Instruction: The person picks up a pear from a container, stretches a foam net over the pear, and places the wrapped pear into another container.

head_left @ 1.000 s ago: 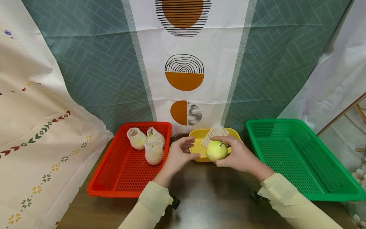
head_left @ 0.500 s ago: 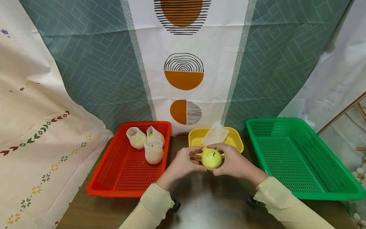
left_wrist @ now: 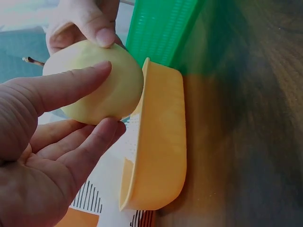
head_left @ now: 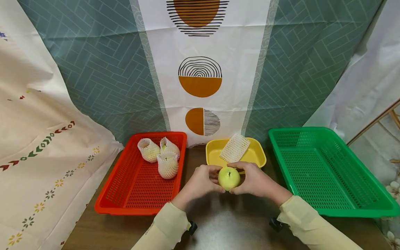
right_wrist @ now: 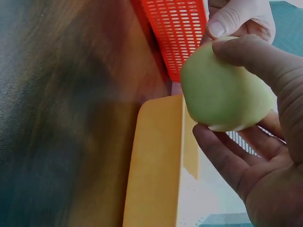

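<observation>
A pale yellow-green pear (head_left: 229, 178) with a short stem is held between both hands, above the table in front of the yellow tray (head_left: 215, 143). My left hand (head_left: 201, 182) grips its left side, the thumb lying along the pear (left_wrist: 125, 78) and the fingertips beneath in the left wrist view. From the other side my right hand (head_left: 254, 180) holds it, thumb on top and fingers under the pear (right_wrist: 222, 90) in the right wrist view. An empty white foam net (head_left: 235, 148) lies across the yellow tray.
To the left stands a red basket (head_left: 134, 189) with three net-wrapped pears (head_left: 168, 166) at its back. A green basket (head_left: 318, 173) is on the right. Brown wooden table (head_left: 231, 225) shows in front, and a patterned cloth (head_left: 200, 45) hangs behind.
The right hand has brought the pear left and nearer, away from the yellow tray. The left hand has come in and taken hold of its left side.
</observation>
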`<state>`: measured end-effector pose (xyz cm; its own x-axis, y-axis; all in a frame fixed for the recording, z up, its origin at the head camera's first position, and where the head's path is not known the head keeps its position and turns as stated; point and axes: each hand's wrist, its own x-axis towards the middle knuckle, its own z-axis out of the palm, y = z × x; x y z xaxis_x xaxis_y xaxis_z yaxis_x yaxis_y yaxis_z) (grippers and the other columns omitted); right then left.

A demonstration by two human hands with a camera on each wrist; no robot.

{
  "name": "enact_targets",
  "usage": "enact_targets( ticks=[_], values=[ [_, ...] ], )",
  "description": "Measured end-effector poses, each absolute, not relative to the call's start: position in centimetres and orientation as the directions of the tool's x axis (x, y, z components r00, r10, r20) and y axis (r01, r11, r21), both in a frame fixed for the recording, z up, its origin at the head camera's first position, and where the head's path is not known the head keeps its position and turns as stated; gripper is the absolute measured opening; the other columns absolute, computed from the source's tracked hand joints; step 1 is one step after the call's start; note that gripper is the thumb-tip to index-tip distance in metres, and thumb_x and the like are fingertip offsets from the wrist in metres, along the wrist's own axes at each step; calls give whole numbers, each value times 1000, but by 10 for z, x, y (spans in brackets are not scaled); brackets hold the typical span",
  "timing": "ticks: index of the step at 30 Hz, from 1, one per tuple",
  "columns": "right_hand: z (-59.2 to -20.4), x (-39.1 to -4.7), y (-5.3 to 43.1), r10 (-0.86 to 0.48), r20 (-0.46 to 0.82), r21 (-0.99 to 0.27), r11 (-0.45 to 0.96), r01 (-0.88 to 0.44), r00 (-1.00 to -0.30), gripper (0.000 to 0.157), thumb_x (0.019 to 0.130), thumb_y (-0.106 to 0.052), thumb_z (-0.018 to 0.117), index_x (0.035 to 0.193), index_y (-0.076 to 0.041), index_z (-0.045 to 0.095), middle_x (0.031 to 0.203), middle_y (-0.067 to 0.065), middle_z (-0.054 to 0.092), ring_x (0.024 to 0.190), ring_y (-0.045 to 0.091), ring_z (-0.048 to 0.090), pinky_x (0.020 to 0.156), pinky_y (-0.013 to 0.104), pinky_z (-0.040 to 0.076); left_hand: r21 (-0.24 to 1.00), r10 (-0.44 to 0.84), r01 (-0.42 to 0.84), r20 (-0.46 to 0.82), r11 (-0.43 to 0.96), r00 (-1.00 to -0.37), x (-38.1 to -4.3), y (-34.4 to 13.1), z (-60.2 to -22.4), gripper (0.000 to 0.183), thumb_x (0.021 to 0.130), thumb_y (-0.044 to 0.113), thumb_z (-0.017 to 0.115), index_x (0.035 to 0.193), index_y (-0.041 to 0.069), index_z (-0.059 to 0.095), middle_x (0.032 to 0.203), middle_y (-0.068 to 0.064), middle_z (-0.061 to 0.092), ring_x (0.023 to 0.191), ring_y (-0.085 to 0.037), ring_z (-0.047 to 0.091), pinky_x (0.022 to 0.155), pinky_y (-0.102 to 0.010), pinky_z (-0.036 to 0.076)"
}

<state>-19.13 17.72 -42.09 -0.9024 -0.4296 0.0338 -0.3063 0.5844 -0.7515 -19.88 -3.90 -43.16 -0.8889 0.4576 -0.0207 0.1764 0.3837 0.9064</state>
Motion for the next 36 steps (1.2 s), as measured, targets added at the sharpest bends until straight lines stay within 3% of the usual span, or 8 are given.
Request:
enact_targets(
  ticks=[13, 17, 24, 36],
  values=[
    [-446, -193, 184, -493, 25, -802, 509, -312, -869, 74, 57, -31, 89, 123, -25, 55, 113, -12, 59, 100, 10, 57, 88, 32, 51, 899, 490, 166, -60, 405, -870, -197, -31, -443, 58, 58, 3, 87, 111, 12, 66, 97, 1, 71, 82, -8, 68, 70, -23, 56],
    [-453, -194, 186, -512, 38, -806, 491, -329, -858, 75, 57, -34, 89, 124, -25, 55, 113, -14, 57, 101, 9, 57, 87, 30, 51, 882, 479, 170, -70, 440, -875, -195, -28, -447, 54, 57, 3, 87, 106, 11, 67, 93, 2, 70, 80, -7, 66, 69, -22, 55],
    [-466, -195, 188, -509, 57, -786, 507, -353, -859, 67, 58, -23, 89, 117, -27, 58, 109, -14, 58, 99, 9, 56, 85, 29, 51, 856, 461, 197, -55, 479, -886, -197, -23, -462, 50, 55, 4, 88, 100, 13, 68, 88, 5, 70, 78, -5, 65, 69, -20, 53],
    [-484, -199, 189, -467, 47, -757, 560, -337, -883, 71, 53, -21, 91, 117, -20, 59, 109, -13, 60, 99, 8, 56, 89, 35, 48, 829, 408, 172, -73, 532, -910, -200, -13, -477, 56, 53, 3, 89, 104, 7, 67, 92, 1, 70, 79, -7, 64, 69, -23, 53]
  ],
)
